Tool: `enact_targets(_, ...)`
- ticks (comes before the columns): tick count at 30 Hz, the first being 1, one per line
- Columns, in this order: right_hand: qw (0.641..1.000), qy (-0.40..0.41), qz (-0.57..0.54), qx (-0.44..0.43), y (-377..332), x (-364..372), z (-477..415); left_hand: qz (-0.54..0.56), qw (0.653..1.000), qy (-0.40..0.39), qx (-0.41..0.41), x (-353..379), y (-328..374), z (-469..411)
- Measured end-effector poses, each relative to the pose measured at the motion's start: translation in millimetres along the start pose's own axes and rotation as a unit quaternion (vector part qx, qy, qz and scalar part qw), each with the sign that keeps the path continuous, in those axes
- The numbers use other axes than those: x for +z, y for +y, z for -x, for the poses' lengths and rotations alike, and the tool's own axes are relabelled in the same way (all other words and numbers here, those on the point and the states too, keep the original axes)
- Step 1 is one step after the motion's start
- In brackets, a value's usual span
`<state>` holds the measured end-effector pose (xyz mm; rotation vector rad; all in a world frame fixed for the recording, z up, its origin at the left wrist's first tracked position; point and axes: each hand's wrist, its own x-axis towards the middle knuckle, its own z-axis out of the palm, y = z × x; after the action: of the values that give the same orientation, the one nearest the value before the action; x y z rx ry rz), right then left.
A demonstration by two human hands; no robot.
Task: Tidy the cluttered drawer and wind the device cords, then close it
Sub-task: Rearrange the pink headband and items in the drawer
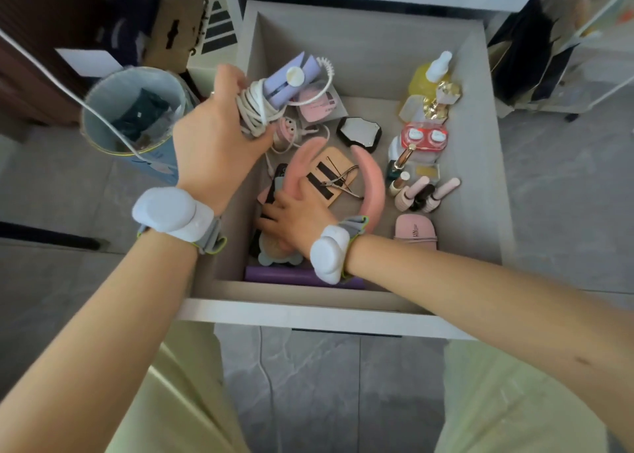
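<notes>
Left hand [212, 137]: nearest the lens, at ten o'clock over the drawer's left wall; grip closed around a wound white cord [254, 113] bundled against the lilac device [291, 78].
Cord tail: one loop and the coiled end arc free toward twelve o'clock, not yet tucked in.
Pink plug [286, 130]: just beside the left thumb, its own cord loose beneath.
Right hand [296, 217]: at six o'clock, fingers spread flat on items under the pink headband [368, 181]; pinching nothing that I can see.
Drawer [480, 144]: fully open; bottles [430, 78] and nail polishes stand at three o'clock.
Doing it well: probably tuck the free tail under a wrap before setting the device down, keep wraps snug, and clear a bare patch first so nothing snags.
</notes>
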<state>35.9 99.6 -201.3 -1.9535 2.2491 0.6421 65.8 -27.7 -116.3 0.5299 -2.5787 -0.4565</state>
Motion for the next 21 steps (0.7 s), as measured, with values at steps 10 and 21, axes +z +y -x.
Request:
enact_targets(10,0.999,0.015,0.012,-0.034,6.2,-5.5,-12.5,-0.018,1.000,0.005,-0.011,-1.3,0.4,2.0)
enact_targets(21,0.997,-0.003,-0.013,0.074,46.9,-17.0,-31.5,-0.028,1.000,0.004,-0.010,1.0,-1.4,2.0)
